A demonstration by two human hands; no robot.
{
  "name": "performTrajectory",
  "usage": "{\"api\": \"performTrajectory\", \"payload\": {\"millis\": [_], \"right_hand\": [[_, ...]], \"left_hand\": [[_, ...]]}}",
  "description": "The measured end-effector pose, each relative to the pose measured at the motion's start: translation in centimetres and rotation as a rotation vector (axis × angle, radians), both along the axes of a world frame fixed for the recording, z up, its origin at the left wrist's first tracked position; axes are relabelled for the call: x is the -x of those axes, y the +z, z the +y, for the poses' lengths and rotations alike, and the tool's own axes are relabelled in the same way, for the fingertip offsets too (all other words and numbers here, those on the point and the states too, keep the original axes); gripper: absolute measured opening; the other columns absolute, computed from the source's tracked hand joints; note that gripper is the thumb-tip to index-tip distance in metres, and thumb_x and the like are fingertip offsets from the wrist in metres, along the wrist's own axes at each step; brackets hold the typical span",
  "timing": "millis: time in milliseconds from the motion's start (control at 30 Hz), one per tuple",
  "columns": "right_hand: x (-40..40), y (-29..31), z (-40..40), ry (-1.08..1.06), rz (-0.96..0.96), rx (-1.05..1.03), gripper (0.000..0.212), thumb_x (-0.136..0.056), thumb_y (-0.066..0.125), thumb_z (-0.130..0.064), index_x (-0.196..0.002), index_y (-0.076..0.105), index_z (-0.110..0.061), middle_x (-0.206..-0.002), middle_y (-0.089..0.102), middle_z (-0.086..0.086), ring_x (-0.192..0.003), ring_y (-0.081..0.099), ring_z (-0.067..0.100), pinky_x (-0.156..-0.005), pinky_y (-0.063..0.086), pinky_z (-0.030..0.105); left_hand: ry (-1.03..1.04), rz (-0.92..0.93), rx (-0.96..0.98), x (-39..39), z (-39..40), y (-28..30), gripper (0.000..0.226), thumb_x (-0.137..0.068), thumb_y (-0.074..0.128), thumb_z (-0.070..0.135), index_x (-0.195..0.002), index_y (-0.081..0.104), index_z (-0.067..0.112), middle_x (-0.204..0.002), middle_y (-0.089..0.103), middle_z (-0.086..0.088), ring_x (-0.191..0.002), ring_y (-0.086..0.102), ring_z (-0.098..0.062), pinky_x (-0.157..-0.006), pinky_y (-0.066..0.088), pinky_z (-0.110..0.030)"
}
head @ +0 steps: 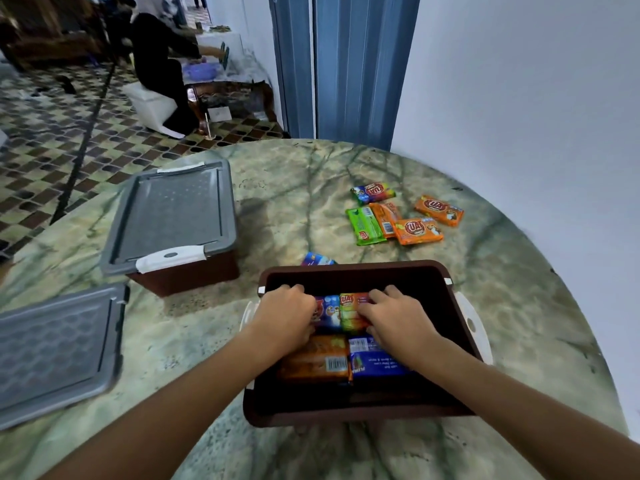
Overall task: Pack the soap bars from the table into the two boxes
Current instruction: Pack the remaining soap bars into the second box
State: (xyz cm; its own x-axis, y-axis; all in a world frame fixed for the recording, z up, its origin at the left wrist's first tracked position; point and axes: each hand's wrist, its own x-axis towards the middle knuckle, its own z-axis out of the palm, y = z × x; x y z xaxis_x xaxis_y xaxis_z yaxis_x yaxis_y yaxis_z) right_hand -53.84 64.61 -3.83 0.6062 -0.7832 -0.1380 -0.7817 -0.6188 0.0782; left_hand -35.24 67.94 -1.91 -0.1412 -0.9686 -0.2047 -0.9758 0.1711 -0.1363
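Observation:
An open brown box [360, 268] stands in front of me on the marble table. Both hands are inside it. My left hand [287, 317] presses on a blue soap bar [329, 311], and my right hand [394, 315] grips a multicoloured soap bar [349, 311] beside it. An orange bar [313, 358] and a blue bar [375, 362] lie nearer to me in the box. Several loose bars lie on the table beyond: a green one [363, 226], orange ones [438, 210], a rainbow one [373, 192]. A blue bar [317, 259] peeks from behind the box.
A second brown box with a grey lid [173, 216] shut on it stands at the left. A loose grey lid [55, 351] lies at the table's left edge. A white wall is on the right. A person sits at another table far behind.

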Motion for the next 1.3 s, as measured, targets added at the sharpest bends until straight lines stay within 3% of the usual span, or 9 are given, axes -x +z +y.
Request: {"api": "performTrajectory", "payload": {"millis": [267, 400, 467, 567, 733, 833, 900, 1100, 1300], "right_hand": [[-0.3, 0.2, -0.4, 0.062, -0.010, -0.065, 0.043, -0.088, 0.059, -0.022, -0.130, 0.051, -0.021, -0.128, 0.054, 0.004, -0.116, 0.048, 0.025, -0.084, 0.050, 0.037], [0.7, 3.9, -2.5, 0.034, -0.244, -0.265, 0.032, -0.090, 0.057, -0.026, -0.122, 0.061, -0.025, -0.118, 0.064, -0.003, -0.103, 0.061, 0.016, -0.085, 0.052, 0.032], [1.4, 6.1, -5.4, -0.028, -0.460, -0.229, 0.025, -0.090, 0.057, -0.019, -0.114, 0.067, -0.021, -0.107, 0.070, -0.003, -0.092, 0.065, 0.015, -0.084, 0.054, 0.036], [2.5, 7.0, -12.1, -0.128, -0.594, -0.066, 0.028, -0.086, 0.055, -0.008, -0.108, 0.070, -0.016, -0.103, 0.072, 0.007, -0.090, 0.066, 0.026, -0.081, 0.054, 0.041], [5.4, 0.8, -21.7, -0.285, -0.115, -0.129, 0.059, -0.082, 0.065, -0.015, -0.137, 0.045, -0.019, -0.136, 0.051, 0.015, -0.118, 0.054, 0.034, -0.093, 0.048, 0.043], [6.3, -3.2, -23.7, -0.261, 0.090, -0.160, 0.088, -0.082, 0.070, -0.020, -0.151, 0.014, -0.021, -0.158, 0.014, 0.013, -0.136, 0.034, 0.038, -0.103, 0.038, 0.047], [6.3, -4.8, -24.2, -0.217, 0.117, -0.112, 0.091, -0.085, 0.067, -0.020, -0.153, 0.006, -0.021, -0.160, 0.007, 0.009, -0.141, 0.025, 0.037, -0.107, 0.034, 0.046], [6.6, -5.7, -24.9, -0.021, 0.138, 0.084, 0.079, -0.082, 0.067, -0.031, -0.148, 0.027, -0.015, -0.140, 0.045, 0.014, -0.129, 0.042, 0.032, -0.096, 0.040, 0.042], [5.6, 2.0, -21.2, 0.072, -0.289, 0.140, 0.082, -0.075, 0.072, -0.043, -0.145, 0.038, -0.016, -0.122, 0.049, 0.019, -0.111, 0.051, 0.038, -0.082, 0.047, 0.044]], "left_hand": [[0.002, -0.044, -0.058, 1.0, -0.4, 0.6, 0.027, -0.086, 0.060, 0.032, -0.107, 0.062, 0.015, -0.106, 0.063, -0.005, -0.097, 0.062, -0.025, -0.077, 0.050, -0.035], [0.159, 0.356, -0.223, 0.7, -2.6, 3.9, 0.024, -0.082, 0.065, 0.037, -0.100, 0.066, 0.021, -0.097, 0.064, 0.003, -0.088, 0.062, -0.017, -0.078, 0.052, -0.032], [0.208, 0.536, -0.128, 0.3, -4.9, 5.6, 0.016, -0.080, 0.066, 0.033, -0.090, 0.071, 0.021, -0.092, 0.068, 0.003, -0.084, 0.063, -0.015, -0.079, 0.054, -0.032], [0.256, 0.498, 0.111, 0.1, -9.1, 5.8, 0.021, -0.074, 0.070, 0.035, -0.089, 0.066, 0.021, -0.089, 0.066, -0.001, -0.087, 0.062, -0.021, -0.076, 0.051, -0.032], [0.341, 0.135, -0.217, 0.0, -15.9, 0.3, 0.064, -0.067, 0.078, 0.049, -0.115, 0.058, 0.010, -0.115, 0.063, -0.010, -0.100, 0.060, -0.027, -0.076, 0.048, -0.032], [0.425, 0.090, -0.428, 0.1, -17.5, -2.3, 0.067, -0.070, 0.076, 0.051, -0.117, 0.060, 0.005, -0.116, 0.064, -0.011, -0.095, 0.062, -0.026, -0.073, 0.049, -0.029], [0.460, 0.069, -0.482, 0.3, -17.9, -3.6, 0.067, -0.076, 0.072, 0.050, -0.123, 0.057, 0.005, -0.123, 0.062, -0.011, -0.104, 0.062, -0.026, -0.081, 0.048, -0.030], [0.459, 0.233, -0.295, -0.7, -17.8, -5.5, 0.073, -0.063, 0.082, 0.043, -0.119, 0.049, 0.009, -0.119, 0.060, -0.012, -0.104, 0.059, -0.028, -0.079, 0.047, -0.031], [0.221, 0.477, 0.131, -0.9, -16.1, 1.6, 0.067, -0.059, 0.081, 0.036, -0.117, 0.055, 0.015, -0.104, 0.064, -0.008, -0.094, 0.060, -0.028, -0.078, 0.050, -0.033]]}}
